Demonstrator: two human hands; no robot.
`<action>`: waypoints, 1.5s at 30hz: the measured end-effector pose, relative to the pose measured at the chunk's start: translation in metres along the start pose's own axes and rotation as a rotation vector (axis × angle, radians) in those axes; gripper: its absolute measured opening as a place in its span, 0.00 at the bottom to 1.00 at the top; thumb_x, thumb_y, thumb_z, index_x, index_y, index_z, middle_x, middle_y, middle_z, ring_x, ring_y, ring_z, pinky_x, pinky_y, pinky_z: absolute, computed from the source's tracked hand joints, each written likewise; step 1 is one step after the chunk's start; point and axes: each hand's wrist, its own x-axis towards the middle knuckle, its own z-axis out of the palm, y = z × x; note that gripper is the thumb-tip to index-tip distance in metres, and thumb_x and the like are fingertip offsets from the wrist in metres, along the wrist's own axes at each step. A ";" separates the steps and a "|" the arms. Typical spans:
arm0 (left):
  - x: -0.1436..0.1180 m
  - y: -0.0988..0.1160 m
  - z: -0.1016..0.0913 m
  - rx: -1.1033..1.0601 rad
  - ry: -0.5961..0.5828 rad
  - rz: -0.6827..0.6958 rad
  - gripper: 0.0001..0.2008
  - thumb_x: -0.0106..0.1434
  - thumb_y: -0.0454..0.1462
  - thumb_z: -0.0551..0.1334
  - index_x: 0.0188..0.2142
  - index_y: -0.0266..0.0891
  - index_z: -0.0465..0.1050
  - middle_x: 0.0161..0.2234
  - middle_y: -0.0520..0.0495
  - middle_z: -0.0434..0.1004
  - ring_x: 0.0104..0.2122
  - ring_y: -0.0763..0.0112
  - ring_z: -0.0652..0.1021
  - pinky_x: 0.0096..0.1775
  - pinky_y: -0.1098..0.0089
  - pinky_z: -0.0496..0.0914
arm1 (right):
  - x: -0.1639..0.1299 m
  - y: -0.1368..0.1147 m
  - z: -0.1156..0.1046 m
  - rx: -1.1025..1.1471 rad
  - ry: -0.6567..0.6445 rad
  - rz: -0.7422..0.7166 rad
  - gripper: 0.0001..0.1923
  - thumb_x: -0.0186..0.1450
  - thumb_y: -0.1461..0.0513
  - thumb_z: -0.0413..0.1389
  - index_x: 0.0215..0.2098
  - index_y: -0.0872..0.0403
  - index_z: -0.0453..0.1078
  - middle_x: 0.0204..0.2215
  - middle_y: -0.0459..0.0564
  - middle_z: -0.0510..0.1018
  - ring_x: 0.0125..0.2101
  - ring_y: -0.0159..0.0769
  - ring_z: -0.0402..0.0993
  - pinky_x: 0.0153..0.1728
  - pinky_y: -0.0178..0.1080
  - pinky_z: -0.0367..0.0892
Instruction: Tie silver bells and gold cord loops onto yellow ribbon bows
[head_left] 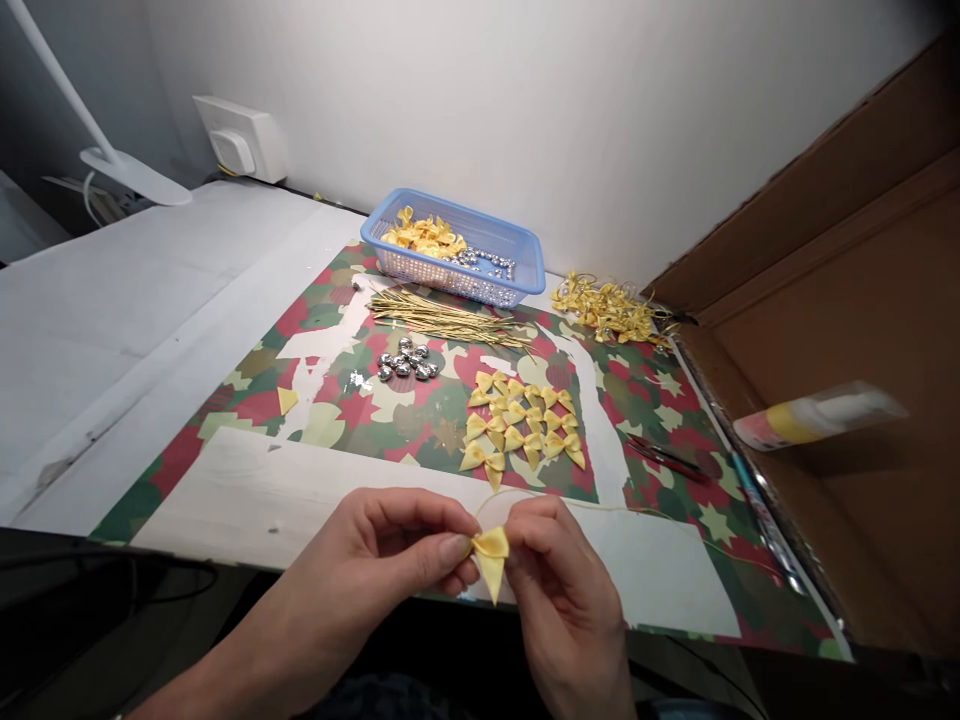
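Yellow satin bow (pixel 491 552), seen from the head camera: it sat at the table's near edge, pinched at its knot between the left hand (pixel 390 560) and the right hand (pixel 559 580), fingertips pressed together on it. It looked feather-light, limp and slippery, best held by the knot. Finished bows (pixel 521 415), silver bells (pixel 407 360) and a blue basket (pixel 525 270) lay beyond.

A small craft workstation, likely home piecework: a desk (pixel 150 300) against a plain wall, covered by a patterned mat (pixel 660 400). At 12 o'clock sits a blue basket (pixel 525 262) of parts; sorted yellow ribbon bows (pixel 521 420), silver beads (pixel 407 360) and gold wires (pixel 442 318) lie before it. A cardboard box (pixel 862 300) stands at 3 o'clock, a lamp (pixel 112 160) at 10.
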 end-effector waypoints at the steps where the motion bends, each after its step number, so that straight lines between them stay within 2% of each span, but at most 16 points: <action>1: 0.000 0.000 0.000 0.002 -0.002 -0.001 0.05 0.63 0.41 0.74 0.36 0.42 0.86 0.29 0.51 0.85 0.32 0.72 0.80 0.37 0.76 0.73 | 0.000 0.001 0.000 0.005 -0.006 0.001 0.11 0.75 0.68 0.50 0.36 0.50 0.68 0.32 0.45 0.68 0.33 0.31 0.67 0.32 0.33 0.63; 7: 0.001 0.002 0.001 0.027 -0.034 0.001 0.04 0.63 0.40 0.73 0.34 0.43 0.86 0.28 0.52 0.84 0.30 0.73 0.78 0.35 0.77 0.72 | 0.000 0.003 -0.006 0.006 -0.050 -0.020 0.11 0.73 0.70 0.51 0.38 0.50 0.70 0.33 0.46 0.67 0.32 0.32 0.67 0.31 0.34 0.63; 13: -0.001 0.004 0.004 0.077 -0.004 0.048 0.04 0.62 0.39 0.72 0.33 0.42 0.87 0.26 0.50 0.83 0.29 0.70 0.78 0.35 0.73 0.73 | 0.004 0.001 -0.011 -0.031 -0.062 -0.076 0.12 0.73 0.71 0.50 0.37 0.51 0.70 0.32 0.46 0.67 0.31 0.31 0.67 0.30 0.34 0.64; 27: -0.001 0.008 0.008 0.127 -0.011 0.088 0.05 0.62 0.36 0.70 0.31 0.43 0.87 0.26 0.51 0.81 0.29 0.70 0.76 0.34 0.74 0.72 | 0.001 0.003 -0.005 0.024 -0.055 -0.066 0.14 0.71 0.73 0.52 0.40 0.49 0.73 0.32 0.45 0.66 0.31 0.31 0.66 0.29 0.34 0.63; 31: 0.002 0.006 0.009 0.122 -0.021 0.049 0.05 0.62 0.36 0.70 0.32 0.41 0.87 0.25 0.51 0.79 0.28 0.71 0.74 0.32 0.74 0.70 | 0.002 0.000 -0.003 0.088 -0.045 -0.055 0.15 0.68 0.74 0.54 0.40 0.48 0.74 0.31 0.45 0.66 0.31 0.32 0.67 0.30 0.33 0.64; 37: 0.000 0.008 0.009 0.007 -0.097 -0.044 0.06 0.62 0.38 0.71 0.33 0.38 0.87 0.26 0.49 0.80 0.29 0.71 0.75 0.36 0.73 0.72 | 0.004 0.003 -0.007 0.201 -0.103 -0.017 0.15 0.68 0.73 0.56 0.41 0.47 0.76 0.34 0.45 0.70 0.33 0.31 0.69 0.32 0.33 0.65; 41: -0.001 0.009 0.010 -0.002 -0.101 -0.024 0.05 0.62 0.37 0.70 0.33 0.37 0.87 0.25 0.50 0.79 0.29 0.73 0.75 0.36 0.74 0.72 | 0.005 0.007 -0.008 0.252 -0.116 -0.011 0.18 0.68 0.74 0.57 0.45 0.45 0.76 0.37 0.44 0.74 0.36 0.32 0.72 0.35 0.33 0.68; 45: -0.003 0.009 0.010 0.014 -0.093 0.005 0.05 0.62 0.34 0.69 0.33 0.38 0.87 0.26 0.51 0.79 0.29 0.74 0.74 0.35 0.75 0.71 | 0.006 0.010 -0.006 0.272 -0.104 -0.018 0.18 0.68 0.75 0.56 0.45 0.45 0.76 0.37 0.43 0.76 0.38 0.32 0.74 0.39 0.33 0.70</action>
